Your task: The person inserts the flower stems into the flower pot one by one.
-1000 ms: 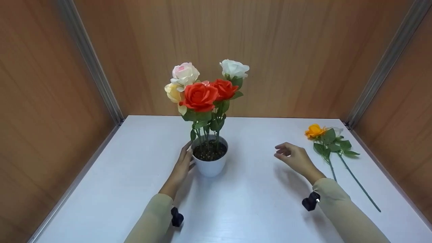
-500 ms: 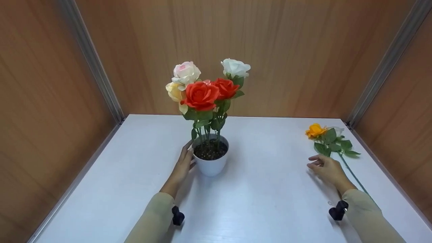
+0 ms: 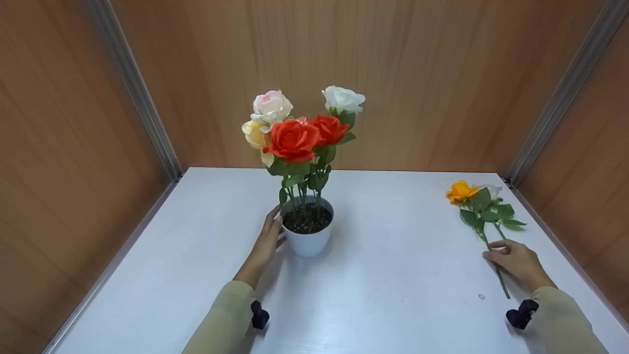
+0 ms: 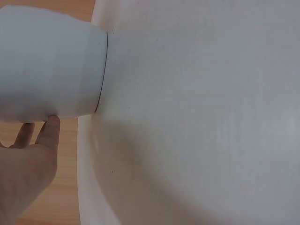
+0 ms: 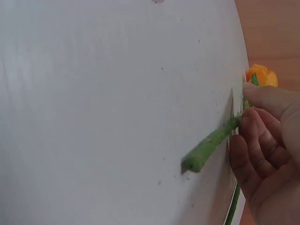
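Observation:
A white pot [image 3: 307, 244] of dark soil holds several upright artificial roses, among them a large red rose [image 3: 293, 141] and a white rose [image 3: 343, 100]. My left hand [image 3: 265, 239] rests against the pot's left side; in the left wrist view its fingertips [image 4: 50, 123] touch the wall. At the right, my right hand [image 3: 516, 260] pinches the stem of an orange rose [image 3: 460, 191] between thumb and fingers. The right wrist view shows the cut end of this green stem [image 5: 206, 149] sticking out past the fingers, just over the table.
A second, pale rose [image 3: 491, 191] lies beside the orange one, its stem partly hidden by the right hand. A small clear ring-like bit [image 3: 481, 296] lies on the white table [image 3: 393, 295]. Wooden panels [image 3: 393, 73] enclose the table's back and sides.
My right hand has moved right and toward the near edge, from the table's middle right to the orange rose's stem, and has taken hold of it. The left hand stays at the pot.

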{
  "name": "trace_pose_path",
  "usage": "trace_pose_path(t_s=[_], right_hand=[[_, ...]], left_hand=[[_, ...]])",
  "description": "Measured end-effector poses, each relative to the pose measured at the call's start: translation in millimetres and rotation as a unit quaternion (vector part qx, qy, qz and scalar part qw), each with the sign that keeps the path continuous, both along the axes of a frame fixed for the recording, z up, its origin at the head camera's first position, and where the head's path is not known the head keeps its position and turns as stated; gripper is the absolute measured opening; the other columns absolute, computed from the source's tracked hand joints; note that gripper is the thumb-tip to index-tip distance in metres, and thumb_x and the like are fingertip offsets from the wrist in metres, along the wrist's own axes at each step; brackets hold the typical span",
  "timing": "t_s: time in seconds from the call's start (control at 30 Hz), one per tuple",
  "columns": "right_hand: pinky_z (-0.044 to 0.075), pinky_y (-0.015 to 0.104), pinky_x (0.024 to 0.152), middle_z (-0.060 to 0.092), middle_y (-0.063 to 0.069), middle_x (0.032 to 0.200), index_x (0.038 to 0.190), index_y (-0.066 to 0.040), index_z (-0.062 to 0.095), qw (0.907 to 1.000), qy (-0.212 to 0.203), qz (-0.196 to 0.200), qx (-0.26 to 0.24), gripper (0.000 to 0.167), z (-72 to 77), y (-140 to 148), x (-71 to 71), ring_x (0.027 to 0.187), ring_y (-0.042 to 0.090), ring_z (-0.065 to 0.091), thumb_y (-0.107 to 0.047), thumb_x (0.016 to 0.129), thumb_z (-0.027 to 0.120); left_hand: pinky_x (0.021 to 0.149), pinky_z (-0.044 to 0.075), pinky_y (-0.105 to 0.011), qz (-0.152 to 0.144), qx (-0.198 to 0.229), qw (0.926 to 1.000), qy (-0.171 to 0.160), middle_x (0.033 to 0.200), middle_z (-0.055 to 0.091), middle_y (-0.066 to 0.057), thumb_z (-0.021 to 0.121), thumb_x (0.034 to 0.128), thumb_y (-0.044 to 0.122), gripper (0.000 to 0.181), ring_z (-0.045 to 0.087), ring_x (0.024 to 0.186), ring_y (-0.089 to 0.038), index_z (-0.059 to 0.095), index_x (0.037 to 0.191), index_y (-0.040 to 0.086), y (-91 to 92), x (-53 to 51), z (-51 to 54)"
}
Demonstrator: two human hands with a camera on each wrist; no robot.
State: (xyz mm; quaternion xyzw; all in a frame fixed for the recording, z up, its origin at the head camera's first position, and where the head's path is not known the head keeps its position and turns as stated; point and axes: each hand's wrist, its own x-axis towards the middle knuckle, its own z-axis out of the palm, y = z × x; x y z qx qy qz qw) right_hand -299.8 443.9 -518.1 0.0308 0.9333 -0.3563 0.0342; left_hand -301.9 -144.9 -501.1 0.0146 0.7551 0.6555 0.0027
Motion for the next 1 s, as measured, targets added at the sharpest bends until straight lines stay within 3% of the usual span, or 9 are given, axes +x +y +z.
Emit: trace_pose_path(t_s=[0.17,0.33,0.5,0.63,1.0], right_hand=[[0.052,0.028,0.068,0.063,0.013,0.101,0.134,0.009,0.051,0.9978,-0.061,0.007,-0.025,0.072,2.3,9.4,0.6,0.085,0.022,0.059,-0.046,0.093,0.071],[0.055,0.028,0.064,0.065,0.006,0.086,0.127,0.012,0.052,0.9917,-0.105,0.019,-0.072,0.061,5.6,9.7,0.6,0.076,0.017,0.060,-0.033,0.092,0.075],[0.057,0.027,0.065,0.064,0.006,0.083,0.115,0.013,0.059,0.9907,-0.112,0.031,-0.071,0.043,7.7,2.5,0.1,0.075,0.016,0.061,-0.022,0.093,0.072],[0.057,0.027,0.064,0.062,0.006,0.082,0.114,0.012,0.060,0.9908,-0.111,0.038,-0.067,0.038,10.8,-5.2,-2.0,0.074,0.017,0.060,-0.020,0.094,0.068],[0.058,0.026,0.064,0.066,0.007,0.081,0.110,0.005,0.056,0.9781,-0.129,0.075,-0.146,0.031,12.1,-26.0,-5.5,0.072,0.015,0.064,-0.019,0.095,0.070]], left_hand=[[0.116,0.030,-0.055,-0.002,-0.009,1.0000,0.004,0.163,0.021,-0.019,0.025,0.1088,0.049,0.059,0.030,0.144,-0.045,0.016,0.161,0.022,1.2,1.3,-0.1],[0.116,0.031,-0.054,-0.002,-0.008,0.9999,0.008,0.163,0.021,-0.017,0.025,0.1089,0.049,0.058,0.029,0.145,-0.044,0.017,0.160,0.025,1.1,2.1,-0.2],[0.116,0.032,-0.053,0.002,-0.006,1.0000,0.006,0.164,0.021,-0.016,0.026,0.1089,0.049,0.057,0.029,0.145,-0.044,0.017,0.160,0.025,1.6,2.3,-0.1],[0.116,0.031,-0.054,-0.004,-0.003,0.9999,0.009,0.164,0.020,-0.017,0.025,0.1096,0.046,0.057,0.028,0.145,-0.045,0.016,0.161,0.024,0.8,1.9,-0.1],[0.117,0.030,-0.053,-0.009,0.000,0.9999,0.004,0.164,0.018,-0.017,0.025,0.1102,0.045,0.056,0.029,0.145,-0.043,0.015,0.161,0.024,-1.6,1.7,0.6]])
